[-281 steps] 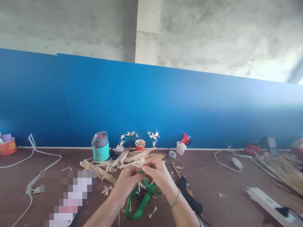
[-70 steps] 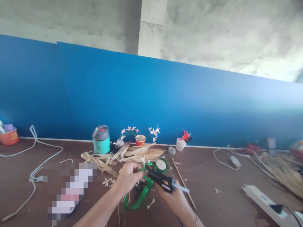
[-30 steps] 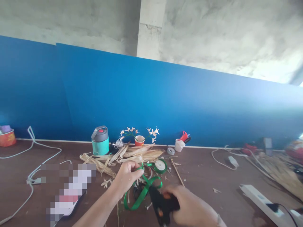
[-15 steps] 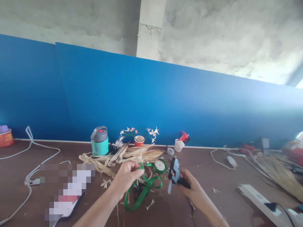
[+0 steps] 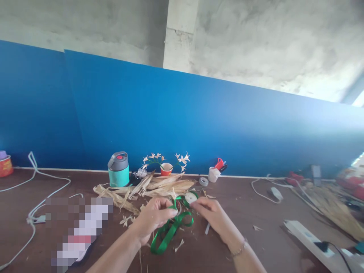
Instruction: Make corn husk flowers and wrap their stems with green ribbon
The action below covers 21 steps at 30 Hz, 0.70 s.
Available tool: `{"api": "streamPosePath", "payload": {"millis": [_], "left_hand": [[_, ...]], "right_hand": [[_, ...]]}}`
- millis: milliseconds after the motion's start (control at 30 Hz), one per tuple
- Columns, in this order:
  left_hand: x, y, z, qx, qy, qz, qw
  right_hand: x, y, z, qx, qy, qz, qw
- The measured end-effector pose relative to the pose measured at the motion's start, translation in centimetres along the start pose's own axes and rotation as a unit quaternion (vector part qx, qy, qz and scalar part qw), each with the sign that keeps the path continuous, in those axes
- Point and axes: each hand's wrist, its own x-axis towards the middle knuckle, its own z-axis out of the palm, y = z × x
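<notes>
My left hand [image 5: 159, 214] is closed in a pinch on a small artificial flower [image 5: 174, 194] with pale petals, its stem upright and green ribbon at its base. From there a loose green ribbon [image 5: 167, 240] loops down over the table. My right hand [image 5: 209, 212] is just to the right, thumb and fingertips drawn together by the white ribbon spool [image 5: 190, 197]; whatever they pinch, if anything, is too small to make out. A glue stick [image 5: 207, 228] shows below that hand, while the glue gun itself is hidden.
Dried corn husks [image 5: 167, 185] lie behind my hands, before a red cup [image 5: 166, 170] with finished flower sprays. A turquoise flask [image 5: 118, 172] stands left of it, a tape roll [image 5: 203, 181] and white cup [image 5: 213, 174] right. A power strip [image 5: 309, 242] lies at right, a phone [image 5: 85, 237] at left.
My right hand has let go of the glue gun and moved left toward the flower and spool. My left hand still holds the flower, slightly lower and further right.
</notes>
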Motion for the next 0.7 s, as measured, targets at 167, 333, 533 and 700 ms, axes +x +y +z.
{"api": "streamPosePath", "payload": {"millis": [167, 333, 533, 700], "left_hand": [[-0.4, -0.1, -0.1, -0.049, -0.051, 0.005, 0.998], [-0.8, 0.2, -0.2, -0.081, -0.056, -0.019, 0.995], [-0.9, 0.3, -0.3, -0.091, -0.085, -0.022, 0.992], [-1.0, 0.9, -0.3, -0.062, -0.098, -0.02, 0.993]], "right_hand": [[1.1, -3.5, 3.3, 0.417, -0.175, 0.027, 0.892], [1.9, -2.9, 4.4, 0.479, -0.262, 0.021, 0.837], [2.2, -3.1, 4.5, 0.496, -0.285, 0.021, 0.82], [2.2, -2.8, 5.0, 0.517, -0.302, 0.007, 0.801]]}}
